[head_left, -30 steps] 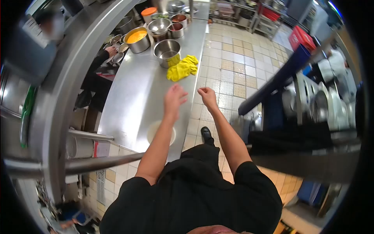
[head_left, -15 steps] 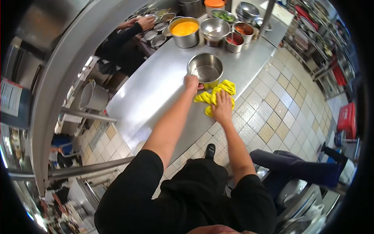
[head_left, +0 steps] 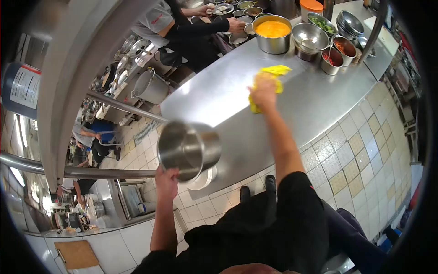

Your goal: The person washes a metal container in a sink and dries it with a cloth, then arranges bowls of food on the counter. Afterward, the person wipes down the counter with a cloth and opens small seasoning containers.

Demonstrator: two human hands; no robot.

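My left hand [head_left: 167, 182] grips the rim of an empty-looking steel pot [head_left: 182, 150], which is tilted with its mouth toward me, off the table's near left end. Bunched yellow gloves [head_left: 277, 71] lie on the steel table [head_left: 310, 105], and my right hand [head_left: 264, 93] is closed on them, slightly blurred. Beyond my right hand stands a pot of orange liquid [head_left: 273, 32]. To its right is a steel bowl [head_left: 310, 37] on top of another container. A stack of white plates or bowls [head_left: 200, 180] sits just behind the held pot, at the table's near corner.
A co-worker [head_left: 182, 32] reaches among small containers across the table. Two small pots of red food [head_left: 332, 59] and a bowl of greens [head_left: 321, 23] stand at the back right. Metal rails [head_left: 123, 107] and a curved post [head_left: 75, 68] rise at left. Tiled floor lies at right.
The steel pot has been lifted off the table and moved left toward me in my left hand. My right hand has moved the yellow gloves left across the table. The view has turned.
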